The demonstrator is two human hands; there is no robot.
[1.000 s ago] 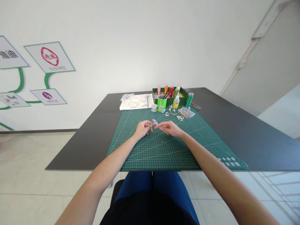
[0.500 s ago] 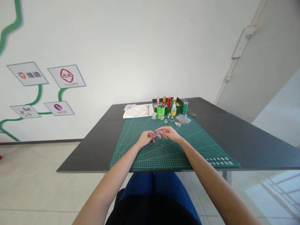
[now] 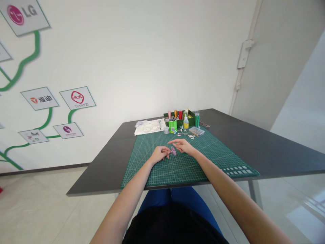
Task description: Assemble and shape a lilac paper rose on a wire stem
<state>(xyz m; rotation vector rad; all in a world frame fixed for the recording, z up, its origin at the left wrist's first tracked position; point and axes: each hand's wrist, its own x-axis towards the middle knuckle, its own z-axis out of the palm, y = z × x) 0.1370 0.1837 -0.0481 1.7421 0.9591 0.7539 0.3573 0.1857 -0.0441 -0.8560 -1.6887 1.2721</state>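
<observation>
Fingers of the left hand (image 3: 159,154) are brought together at the tips, and a small purple piece (image 3: 173,151) appears to be pinched there by its left end. It is held just above the near-middle of the green mat (image 3: 149,173), between both hands. Work on it seems to be under way: a petal-like shape has been formed, but whether anything is left to be added cannot be told. By the right hand (image 3: 184,146), the index finger is stretched leftward above the piece, with the others loosely bent; whether anything is gripped there cannot be made out. On the far side, small stemmed pieces (image 3: 181,131) are laid out, apparently already worked. Farther right, the glue bottle (image 3: 186,122) is left upright and the scissors (image 3: 191,136) lying, both untouched.
</observation>
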